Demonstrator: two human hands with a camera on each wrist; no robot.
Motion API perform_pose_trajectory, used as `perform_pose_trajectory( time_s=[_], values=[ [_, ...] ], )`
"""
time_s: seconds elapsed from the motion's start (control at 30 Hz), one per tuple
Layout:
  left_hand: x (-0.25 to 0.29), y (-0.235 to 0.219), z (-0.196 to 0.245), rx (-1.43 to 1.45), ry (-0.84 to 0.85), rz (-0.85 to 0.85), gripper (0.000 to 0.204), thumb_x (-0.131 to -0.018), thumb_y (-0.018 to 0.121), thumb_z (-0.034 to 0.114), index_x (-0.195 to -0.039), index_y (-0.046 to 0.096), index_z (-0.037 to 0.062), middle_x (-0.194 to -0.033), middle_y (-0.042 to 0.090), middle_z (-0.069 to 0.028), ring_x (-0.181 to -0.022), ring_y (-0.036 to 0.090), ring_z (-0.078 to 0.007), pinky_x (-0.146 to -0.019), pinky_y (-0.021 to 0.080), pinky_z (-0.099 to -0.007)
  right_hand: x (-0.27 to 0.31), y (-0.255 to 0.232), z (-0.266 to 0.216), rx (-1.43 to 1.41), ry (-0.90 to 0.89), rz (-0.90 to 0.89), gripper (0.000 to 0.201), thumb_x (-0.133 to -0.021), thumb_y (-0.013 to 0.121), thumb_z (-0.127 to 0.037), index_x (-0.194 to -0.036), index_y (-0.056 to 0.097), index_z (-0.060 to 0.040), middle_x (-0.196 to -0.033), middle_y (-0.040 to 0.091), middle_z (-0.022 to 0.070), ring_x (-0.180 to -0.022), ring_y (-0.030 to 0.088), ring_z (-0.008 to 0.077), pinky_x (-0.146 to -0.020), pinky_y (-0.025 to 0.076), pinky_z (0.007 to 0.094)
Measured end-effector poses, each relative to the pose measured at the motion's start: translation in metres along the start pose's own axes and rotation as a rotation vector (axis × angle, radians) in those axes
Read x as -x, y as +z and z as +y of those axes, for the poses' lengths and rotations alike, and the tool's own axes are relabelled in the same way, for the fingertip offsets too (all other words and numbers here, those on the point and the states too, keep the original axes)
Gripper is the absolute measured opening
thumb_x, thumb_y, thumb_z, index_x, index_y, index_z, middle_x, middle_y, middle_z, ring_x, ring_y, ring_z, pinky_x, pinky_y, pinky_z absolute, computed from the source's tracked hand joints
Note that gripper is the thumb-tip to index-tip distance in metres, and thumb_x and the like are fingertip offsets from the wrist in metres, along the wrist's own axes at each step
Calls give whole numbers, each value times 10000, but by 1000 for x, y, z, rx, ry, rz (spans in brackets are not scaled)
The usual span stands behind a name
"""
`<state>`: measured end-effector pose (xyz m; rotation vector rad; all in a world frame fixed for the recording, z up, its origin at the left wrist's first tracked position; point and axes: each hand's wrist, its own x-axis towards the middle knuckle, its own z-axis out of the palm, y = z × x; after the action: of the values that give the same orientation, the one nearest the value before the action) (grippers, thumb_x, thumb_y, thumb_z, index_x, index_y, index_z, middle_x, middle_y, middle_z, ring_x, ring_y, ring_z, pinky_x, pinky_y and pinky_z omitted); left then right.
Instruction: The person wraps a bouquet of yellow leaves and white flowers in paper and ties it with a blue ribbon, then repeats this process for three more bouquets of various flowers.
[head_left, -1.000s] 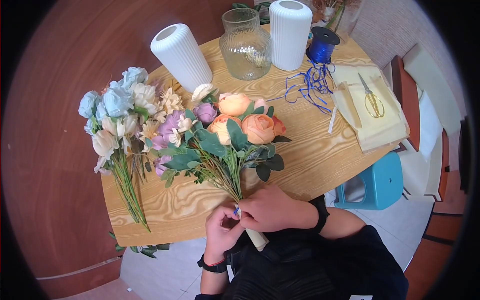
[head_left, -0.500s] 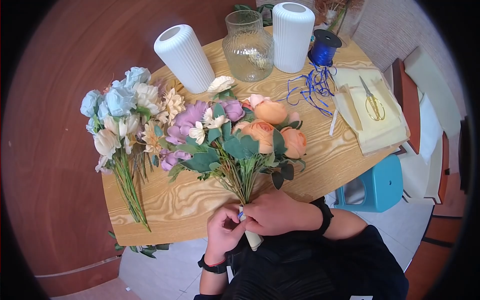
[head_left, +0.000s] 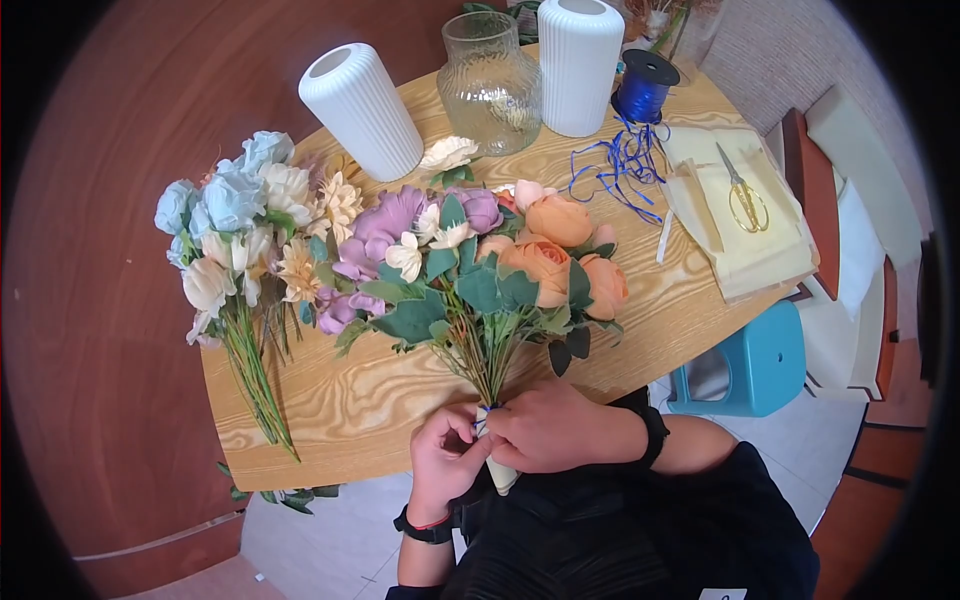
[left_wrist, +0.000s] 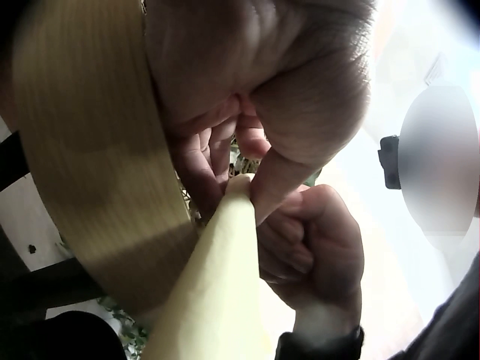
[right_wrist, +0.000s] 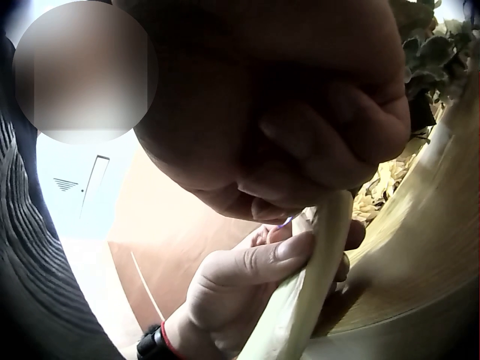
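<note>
A bouquet of artificial flowers (head_left: 540,268), with orange, purple and cream blooms, stands out over the table's front edge. Pale yellow paper (left_wrist: 225,277) wraps its stem ends, and a thin blue ribbon (head_left: 482,418) circles the top of that wrap. My left hand (head_left: 445,455) holds the wrapped stems between thumb and fingers, as the right wrist view shows. From the other side my right hand (head_left: 550,428), fingers curled, pinches the ribbon at the tie; its fingertips are largely hidden.
A second bunch of flowers (head_left: 235,215) lies left on the wooden table (head_left: 330,420). White vases (head_left: 362,112) and a glass vase (head_left: 490,90) stand behind. To the right are a blue ribbon spool (head_left: 643,90), gold-handled scissors (head_left: 745,200) on yellow paper (head_left: 770,265), and a blue stool (head_left: 765,360).
The bouquet has swung from leaning left to more upright, its blooms shifting right. The wrapped stem end has moved left. Both hands stay at the tie.
</note>
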<state>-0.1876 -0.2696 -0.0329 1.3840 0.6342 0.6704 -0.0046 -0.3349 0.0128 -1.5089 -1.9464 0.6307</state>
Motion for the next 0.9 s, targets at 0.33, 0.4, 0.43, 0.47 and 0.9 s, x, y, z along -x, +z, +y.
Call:
perform_pose_trajectory(
  time_s=[0.33, 0.4, 0.43, 0.47, 0.9],
  values=[
    [-1, 4, 1, 16, -34, 17, 296, -782, 714, -123, -775, 462, 33, -1038, 661, -129, -883, 604, -114, -747, 506, -262, 6, -20, -2, -84, 59, 47, 221, -820, 662, -274, -692, 578, -115, -565, 589, 52, -500, 607, 272, -469, 465, 395],
    [1, 2, -4, 27, -69, 19, 293, -781, 714, -120, -768, 463, 31, -1040, 668, -131, -875, 607, -113, -739, 509, -262, 1, -18, -5, -37, 115, 93, 248, -829, 654, -295, -697, 582, -99, -563, 593, 66, -501, 612, 274, -465, 468, 389],
    [1, 2, -6, 7, -54, 17, 293, -780, 714, -119, -763, 462, 30, -1035, 669, -130, -869, 609, -114, -735, 510, -261, -2, -15, -7, -2, 162, 118, 259, -833, 643, -301, -702, 585, -86, -565, 596, 81, -503, 614, 281, -463, 471, 390],
    [1, 2, -7, -13, -39, 16, 293, -779, 714, -118, -757, 462, 29, -1030, 671, -129, -863, 611, -114, -732, 511, -260, -5, -13, -7, 34, 208, 142, 271, -837, 631, -307, -706, 588, -73, -566, 600, 96, -505, 617, 289, -460, 473, 391],
    [-2, 5, -3, -48, 23, 19, 304, -792, 711, -111, -730, 449, 32, -1026, 677, -147, -857, 630, -131, -718, 518, -265, 1, -1, 6, -19, 201, 181, 178, -789, 643, -211, -798, 563, -52, -576, 592, 116, -527, 622, 323, -475, 484, 437]
  ],
)
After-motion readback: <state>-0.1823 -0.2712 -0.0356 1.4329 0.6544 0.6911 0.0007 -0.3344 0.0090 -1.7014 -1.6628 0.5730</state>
